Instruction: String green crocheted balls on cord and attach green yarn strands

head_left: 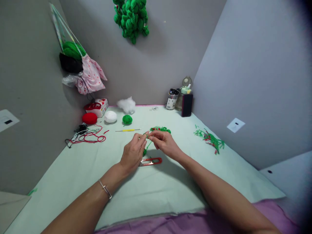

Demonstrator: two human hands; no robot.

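Left hand (133,150) and right hand (164,143), fingertips pinched together, hold green yarn (149,144) between them above the table (117,198); probably light, soft and limp, it's best gripped close to the stitches.

PLACE: homelike yarn-craft corner | cloth-covered bench (60,185) against grey walls (156,71) | red yarn ball (89,118), white ball (110,117), green ball (127,119) | yellow-handled hook (128,130) | fluffy white stuffing (126,105) | spotted pink bag (91,76) hanging above

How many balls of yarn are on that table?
3: a red ball leftmost, a white ball beside it, then a green ball. The left hand may hide more.
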